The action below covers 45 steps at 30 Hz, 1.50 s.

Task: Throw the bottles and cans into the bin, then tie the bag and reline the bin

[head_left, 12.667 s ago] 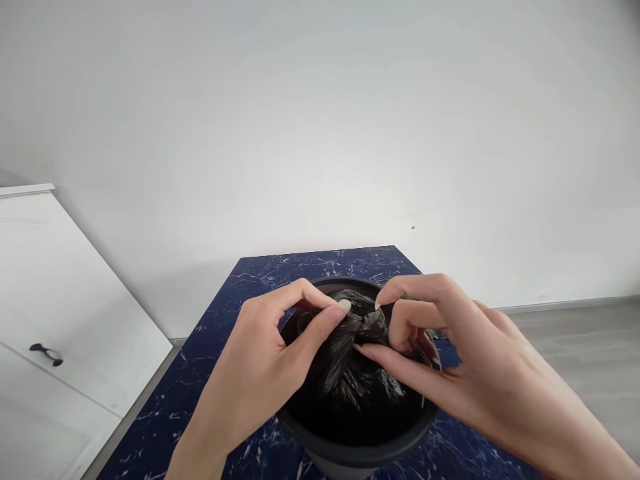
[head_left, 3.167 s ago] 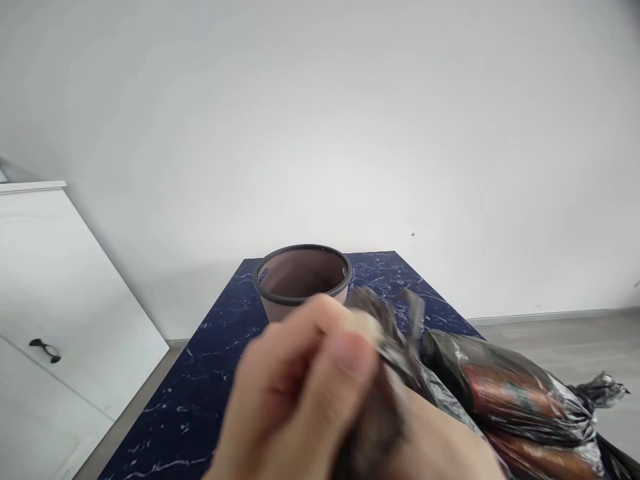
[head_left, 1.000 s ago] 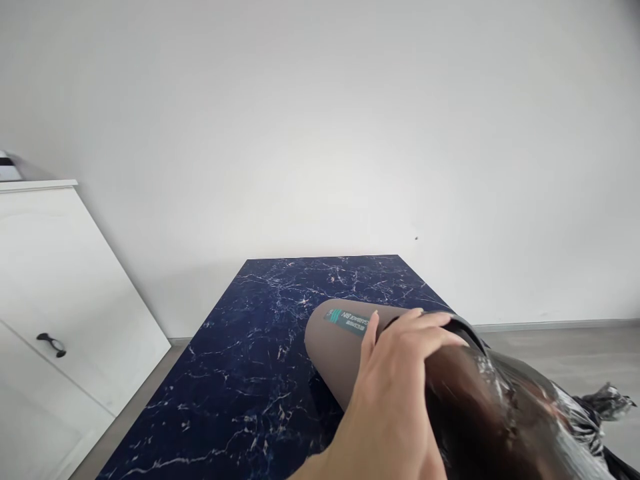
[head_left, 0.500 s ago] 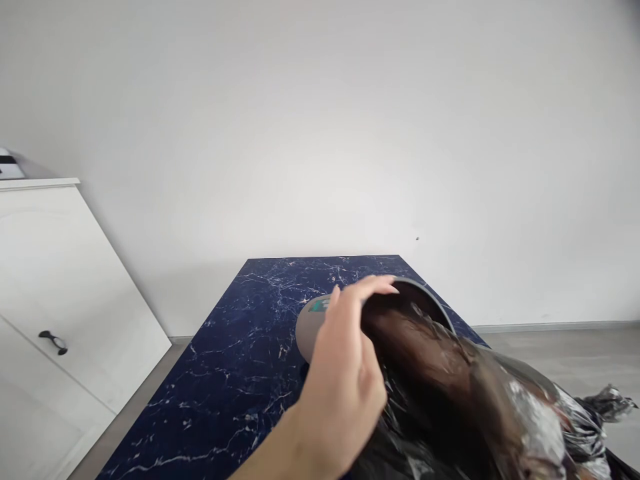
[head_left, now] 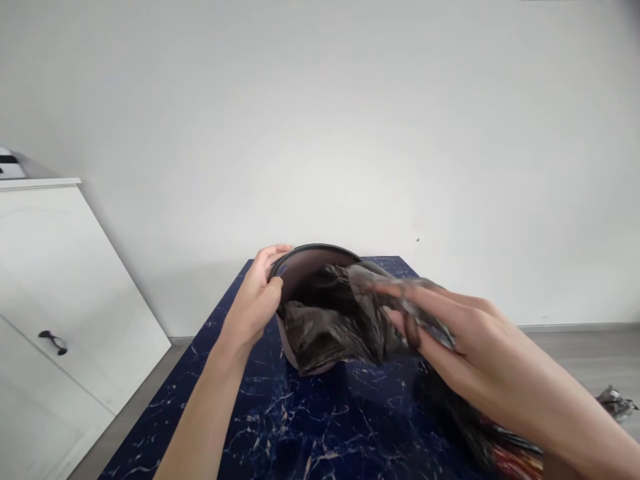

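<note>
A small taupe waste bin with a dark rim (head_left: pixel 310 251) stands on the blue marbled table (head_left: pixel 320 427), tilted toward me. My left hand (head_left: pixel 255 300) grips its rim on the left side. A thin black plastic bag (head_left: pixel 330 320) hangs half in the bin's mouth and over its front. My right hand (head_left: pixel 450 327) holds the bag's right edge, its fingers blurred. A filled, tied black bag (head_left: pixel 505 453) lies at the lower right, partly behind my right arm.
A white cabinet with a dark handle (head_left: pixel 53 341) stands at the left. A white wall rises behind the table. Grey floor (head_left: pixel 575 353) shows at the right, where a crinkled end of the tied bag (head_left: pixel 617 401) pokes out.
The bin has come up from lying on its side and moved back toward the table's middle. My left hand shifted to its left rim, and my right hand now holds the loose bag.
</note>
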Tool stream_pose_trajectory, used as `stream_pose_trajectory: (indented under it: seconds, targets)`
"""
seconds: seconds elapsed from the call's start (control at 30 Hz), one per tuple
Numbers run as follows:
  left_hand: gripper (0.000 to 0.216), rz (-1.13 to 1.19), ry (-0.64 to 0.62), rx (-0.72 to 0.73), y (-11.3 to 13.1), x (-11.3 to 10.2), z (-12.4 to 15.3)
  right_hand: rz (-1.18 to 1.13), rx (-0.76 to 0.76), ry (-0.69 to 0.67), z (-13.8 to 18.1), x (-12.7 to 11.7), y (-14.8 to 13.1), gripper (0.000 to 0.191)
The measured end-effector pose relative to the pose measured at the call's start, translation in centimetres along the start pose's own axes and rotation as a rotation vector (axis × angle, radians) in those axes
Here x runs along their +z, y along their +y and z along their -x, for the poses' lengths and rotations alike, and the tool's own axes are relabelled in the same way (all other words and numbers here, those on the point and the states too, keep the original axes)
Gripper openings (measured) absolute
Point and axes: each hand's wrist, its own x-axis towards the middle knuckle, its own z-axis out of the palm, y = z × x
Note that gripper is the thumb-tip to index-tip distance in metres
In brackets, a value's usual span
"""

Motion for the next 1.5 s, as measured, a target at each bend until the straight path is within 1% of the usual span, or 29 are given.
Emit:
stream_pose_trajectory:
  seconds: [0.1,0.17,0.27,0.33,0.37,0.43,0.5,0.53,0.57,0.63,0.7,0.73,0.77,0.8,0.9,0.97,1.07,1.17,1.23,1.3,1.37,1.43,1.5]
  targets:
    - [0.054,-0.134,-0.036,-0.040,-1.7,-1.8,-0.9,-0.043,0.015,0.054,-0.1,0.3,-0.4,0.039]
    - [0.049,-0.170,-0.060,-0.056,-2.4,-2.5,-1.2,-0.064,0.022,0.090,-0.3,0.6,-0.6,0.040]
    - [0.045,-0.187,-0.120,-0.073,-2.2,-2.7,-1.2,-0.088,0.041,0.095,-0.5,0.7,-0.8,0.036]
    - [0.046,-0.207,-0.174,-0.086,-1.2,-2.4,-0.7,-0.092,0.057,0.090,-0.5,0.6,-0.8,0.032]
    - [0.045,-0.228,-0.175,-0.079,-0.4,-2.2,-0.3,-0.094,0.064,0.081,-0.5,0.5,-0.8,0.031]
    - [0.044,-0.280,-0.094,-0.008,1.6,-1.4,0.7,-0.104,0.077,0.060,-0.4,0.4,-0.9,0.028]
    - [0.047,-0.305,0.034,0.130,3.7,-0.5,2.0,-0.117,0.085,0.032,-0.4,0.4,-1.0,0.028]
    - [0.050,-0.271,0.033,0.183,4.6,0.0,2.7,-0.123,0.084,0.017,-0.3,0.4,-1.2,0.027]
    - [0.051,-0.267,-0.006,0.214,5.3,0.5,3.3,-0.128,0.078,0.002,-0.3,0.5,-1.3,0.028]
    - [0.045,-0.341,-0.075,0.262,6.0,1.2,4.0,-0.134,0.063,-0.024,-0.3,0.6,-1.4,0.029]
    - [0.040,-0.452,-0.131,0.289,5.8,1.5,4.0,-0.117,0.071,-0.015,-0.3,0.8,-1.2,0.029]
    - [0.031,-0.486,-0.138,0.288,5.5,1.5,3.9,-0.103,0.089,-0.005,-0.4,0.9,-0.9,0.028]
    - [0.022,-0.497,-0.125,0.275,5.2,1.3,3.6,-0.090,0.113,0.001,-0.4,1.0,-0.6,0.027]
    - [0.020,-0.486,-0.088,0.252,5.0,1.1,3.3,-0.081,0.144,-0.004,-0.4,1.2,-0.3,0.026]
    - [0.022,-0.408,0.112,0.182,4.8,0.0,2.6,-0.060,0.232,-0.064,-0.4,1.6,0.6,0.025]
    - [0.023,-0.396,0.226,0.149,4.9,-0.7,2.4,-0.038,0.282,-0.093,-0.4,1.8,0.8,0.026]
    - [0.023,-0.519,0.344,0.091,4.7,-2.0,2.0,-0.067,0.351,-0.102,-0.6,2.0,0.8,0.030]
    - [0.016,-0.740,0.363,-0.031,3.1,-3.5,1.0,-0.094,0.403,-0.056,-1.1,2.5,1.3,0.032]
    - [0.017,-0.874,0.327,-0.112,1.5,-4.3,0.2,-0.085,0.413,-0.019,-1.5,2.9,2.1,0.032]
    - [0.021,-0.942,0.289,-0.127,0.3,-4.7,-0.4,-0.078,0.418,0.009,-1.8,3.3,3.0,0.032]
    - [0.030,-0.954,0.286,-0.070,0.0,-4.7,-0.5,-0.069,0.430,0.027,-2.1,3.6,3.7,0.032]
    - [0.038,-0.862,0.296,0.098,0.7,-4.3,-0.2,-0.058,0.455,0.051,-2.2,3.6,4.1,0.032]
    - [0.039,-0.684,0.230,0.273,1.9,-3.7,0.4,-0.065,0.473,0.106,-2.2,3.7,4.1,0.031]
